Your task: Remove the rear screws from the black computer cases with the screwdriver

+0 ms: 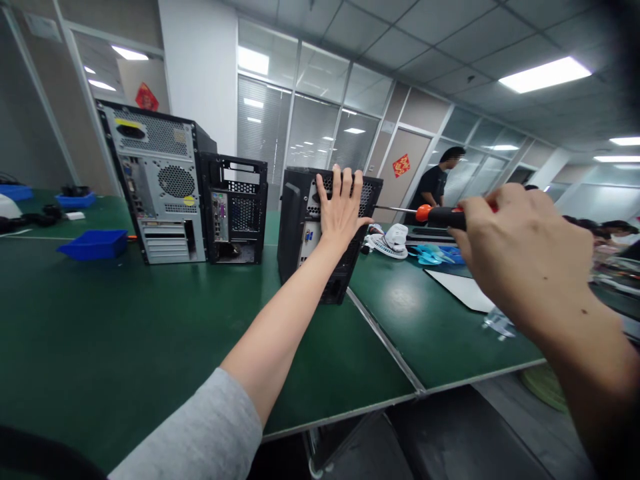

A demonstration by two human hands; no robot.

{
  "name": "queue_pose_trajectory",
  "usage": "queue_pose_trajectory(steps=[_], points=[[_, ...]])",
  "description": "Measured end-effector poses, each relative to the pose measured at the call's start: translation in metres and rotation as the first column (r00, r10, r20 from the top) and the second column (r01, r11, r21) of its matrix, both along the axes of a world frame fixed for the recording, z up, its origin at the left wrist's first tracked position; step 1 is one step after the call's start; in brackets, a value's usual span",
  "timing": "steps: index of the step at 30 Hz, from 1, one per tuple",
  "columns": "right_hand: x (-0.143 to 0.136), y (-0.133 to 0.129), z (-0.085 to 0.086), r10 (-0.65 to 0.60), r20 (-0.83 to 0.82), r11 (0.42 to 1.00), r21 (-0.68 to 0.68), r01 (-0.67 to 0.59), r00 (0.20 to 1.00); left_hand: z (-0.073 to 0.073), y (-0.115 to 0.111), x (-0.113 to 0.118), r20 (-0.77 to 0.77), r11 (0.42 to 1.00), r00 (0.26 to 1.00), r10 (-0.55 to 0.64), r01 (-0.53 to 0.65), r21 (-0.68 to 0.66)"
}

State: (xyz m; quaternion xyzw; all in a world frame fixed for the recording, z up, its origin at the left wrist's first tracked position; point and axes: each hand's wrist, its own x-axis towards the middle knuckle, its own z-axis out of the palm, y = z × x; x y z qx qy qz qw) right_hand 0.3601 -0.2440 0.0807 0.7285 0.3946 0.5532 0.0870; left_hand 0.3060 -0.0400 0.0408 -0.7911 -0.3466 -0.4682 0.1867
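Observation:
A black computer case [293,227] stands on the green table [190,333], its rear panel facing me. My left hand [341,210] lies spread on the upper part of that panel, fingers apart and pointing up. At the right, my right hand [525,247] is wrapped round the black and orange handle of a screwdriver [440,216]. The screwdriver's shaft points left, and its tip is at the case's upper right edge; whether it sits in a screw is too small to tell.
Two more computer cases, a grey one [173,193] and a black one [237,210], stand to the left. A blue tray [95,245] is beyond them. White and blue items, a white sheet [463,291] and a clear bag [499,323] lie at right. A person [433,180] stands behind.

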Motion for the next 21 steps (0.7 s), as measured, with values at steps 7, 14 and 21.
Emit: queue_pose_trajectory(steps=[7,14,21], points=[[0.0015,0.0008,-0.0012,0.012,0.055,1.0,0.025,-0.013,0.998,-0.0002,-0.0002,0.0005,0.003,1.0,1.0,0.003,-0.003,0.008],[0.0014,0.0016,-0.0009,0.045,0.01,0.999,0.028,-0.045,0.999,0.0019,-0.0028,-0.0008,-0.009,1.0,1.0,-0.016,0.016,-0.023],[-0.0012,-0.0001,0.0007,0.163,-0.014,0.986,0.028,-0.162,0.987,0.0046,-0.0065,-0.0032,-0.007,0.998,0.999,-0.044,0.043,-0.055]])
